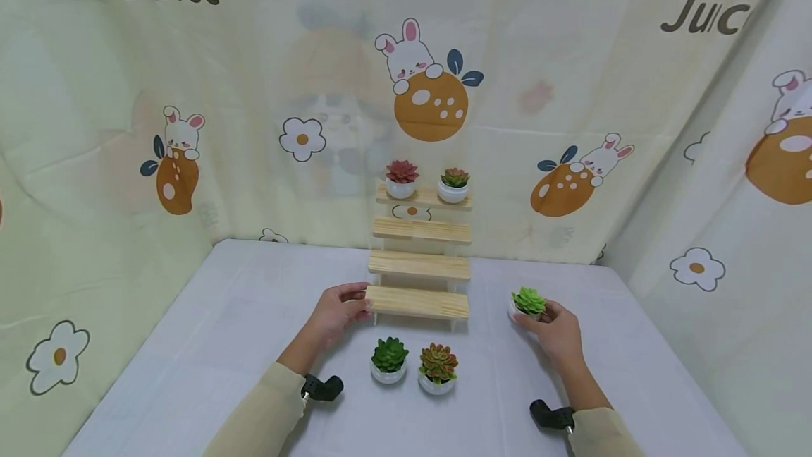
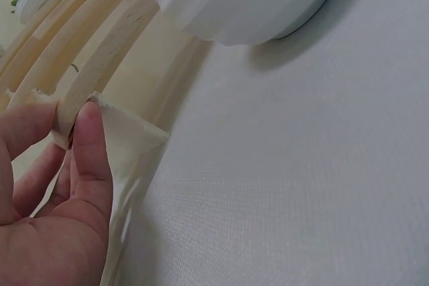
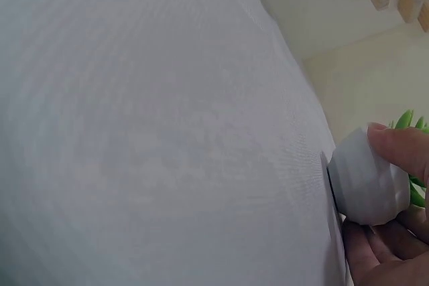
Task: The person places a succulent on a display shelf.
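Note:
A tiered wooden shelf (image 1: 419,302) stands at the middle back of the table. My left hand (image 1: 338,316) pinches the left end of its lowest board (image 2: 100,65) between thumb and fingers. Right of the shelf, my right hand (image 1: 557,332) grips the white pot (image 3: 369,175) of a bright green succulent (image 1: 528,300), at or just over the table. In front of the shelf sit a dark green succulent (image 1: 390,355) and a reddish-green succulent (image 1: 438,363), both in white pots. The top board carries a red succulent (image 1: 402,171) and a green-and-red one (image 1: 454,178).
White cloth covers the table (image 1: 190,358). A printed curtain (image 1: 254,55) hangs behind and at both sides, close behind the shelf. The three lower boards carry no pots. Black wrist mounts (image 1: 323,388) are worn on both forearms.

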Demonstrator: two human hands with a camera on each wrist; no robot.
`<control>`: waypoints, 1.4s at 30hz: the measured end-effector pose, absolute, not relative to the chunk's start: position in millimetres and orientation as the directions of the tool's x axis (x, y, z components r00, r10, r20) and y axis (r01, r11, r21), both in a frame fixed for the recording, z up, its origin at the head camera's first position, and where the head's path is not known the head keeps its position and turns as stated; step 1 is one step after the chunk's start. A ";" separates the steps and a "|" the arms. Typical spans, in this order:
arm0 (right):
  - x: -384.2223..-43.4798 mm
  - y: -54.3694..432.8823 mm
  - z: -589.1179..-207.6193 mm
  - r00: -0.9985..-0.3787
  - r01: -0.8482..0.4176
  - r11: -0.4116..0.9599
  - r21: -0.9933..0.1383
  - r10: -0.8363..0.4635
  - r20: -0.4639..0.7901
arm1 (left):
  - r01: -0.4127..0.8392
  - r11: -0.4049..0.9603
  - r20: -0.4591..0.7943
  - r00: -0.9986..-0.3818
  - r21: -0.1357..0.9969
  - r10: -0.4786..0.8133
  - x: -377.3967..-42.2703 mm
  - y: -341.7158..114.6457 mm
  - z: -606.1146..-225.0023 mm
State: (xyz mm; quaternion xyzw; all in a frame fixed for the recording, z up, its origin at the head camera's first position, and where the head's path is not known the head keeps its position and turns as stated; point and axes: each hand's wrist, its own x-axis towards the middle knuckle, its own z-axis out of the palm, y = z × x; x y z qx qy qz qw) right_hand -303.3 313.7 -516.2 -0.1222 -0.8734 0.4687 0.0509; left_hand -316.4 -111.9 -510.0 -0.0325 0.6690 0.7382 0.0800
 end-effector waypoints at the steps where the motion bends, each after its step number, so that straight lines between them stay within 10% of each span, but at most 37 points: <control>1: -303.1 313.2 -515.8 -0.965 0.164 0.528 -0.833 0.262 -0.024 | -0.161 -0.092 -0.155 -0.985 0.983 0.073 -316.3 -112.0 -509.9; 42: -275.9 261.1 -481.0 -0.986 0.033 0.448 -0.893 0.159 0.044 | -0.146 -0.159 -0.133 -0.987 0.977 0.087 -318.2 -112.3 -514.8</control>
